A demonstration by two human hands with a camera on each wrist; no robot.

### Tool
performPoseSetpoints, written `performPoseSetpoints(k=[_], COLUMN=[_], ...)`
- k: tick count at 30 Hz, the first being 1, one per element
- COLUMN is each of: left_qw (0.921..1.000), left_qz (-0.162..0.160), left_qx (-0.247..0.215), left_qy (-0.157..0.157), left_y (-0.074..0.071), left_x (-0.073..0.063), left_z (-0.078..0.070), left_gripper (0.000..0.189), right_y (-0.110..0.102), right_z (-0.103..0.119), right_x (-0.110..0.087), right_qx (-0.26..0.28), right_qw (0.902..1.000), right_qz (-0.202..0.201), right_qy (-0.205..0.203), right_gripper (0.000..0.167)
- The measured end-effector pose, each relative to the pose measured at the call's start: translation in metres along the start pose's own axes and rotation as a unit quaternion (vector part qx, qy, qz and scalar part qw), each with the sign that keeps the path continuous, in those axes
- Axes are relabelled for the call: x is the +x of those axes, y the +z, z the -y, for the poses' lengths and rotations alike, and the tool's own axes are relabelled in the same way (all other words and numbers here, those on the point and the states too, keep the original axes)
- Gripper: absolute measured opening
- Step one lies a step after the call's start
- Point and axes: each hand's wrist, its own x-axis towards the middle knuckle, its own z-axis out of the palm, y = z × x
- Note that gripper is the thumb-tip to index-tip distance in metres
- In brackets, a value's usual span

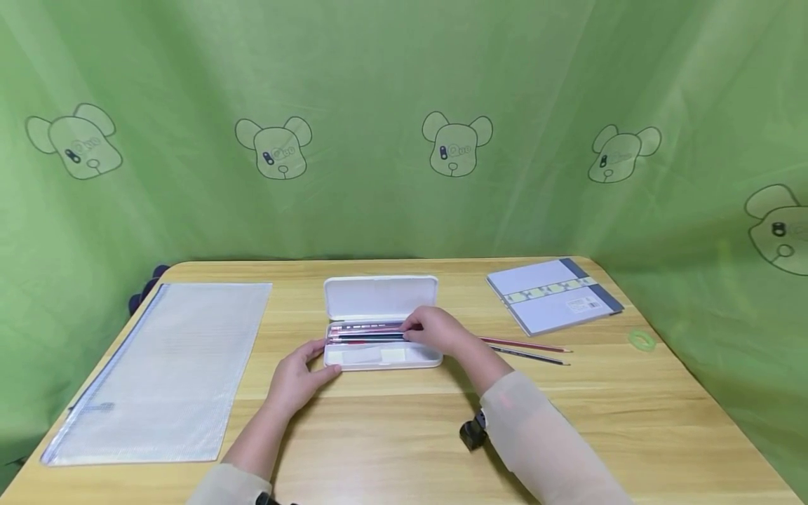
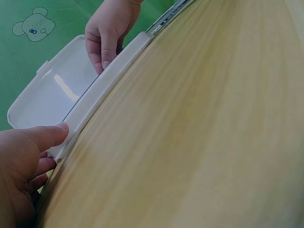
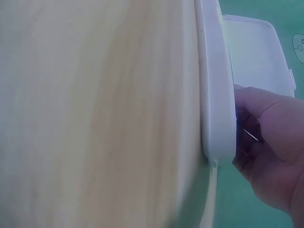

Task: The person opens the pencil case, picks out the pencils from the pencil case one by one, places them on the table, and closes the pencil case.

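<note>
A white pencil case lies on the table with its lid raised at the back. Several pencils, dark and reddish, lie lengthwise in its tray. My left hand grips the case's left end, thumb at the front corner and fingers along the side; the left wrist view shows the thumb on the rim. My right hand reaches into the tray from the right, its curled fingers pinching at a pencil there. In the right wrist view the case wall partly hides those fingertips. A red pencil and a dark pencil lie right of the case.
A translucent zip pouch lies flat at the left. Toward the back right is a pale notebook with a patterned band, and a small green ring sits near the right edge. A green curtain hangs behind the wooden table.
</note>
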Motion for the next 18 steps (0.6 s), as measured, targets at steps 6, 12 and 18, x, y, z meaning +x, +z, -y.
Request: performPoseSetpoints(k=[6,12,18], left_qw=[1.0,1.0,0.9999], left_qz=[0.003,0.003,0.003], left_qx=[0.001,0.002,0.0], left_qy=[-0.005,-0.006,-0.01], left_y=[0.0,0.001,0.001], left_x=[0.0,0.0,0.002], left_z=[-0.001,0.0,0.002], left_gripper=[0.058,0.058,0.06], right_y=[-0.004,-0.013,-0.026], right_z=[-0.004,-0.014,-0.029], right_x=[-0.01,-0.022,-0.036], right_qx=[0.031,0.065,0.096], right_qw=[0.9993,0.9969,0.993], right_qz=[-0.019,-0.037,-0.055], right_qy=[-0.001,-0.027,-0.041], right_gripper=[0.014,0.015,0.015])
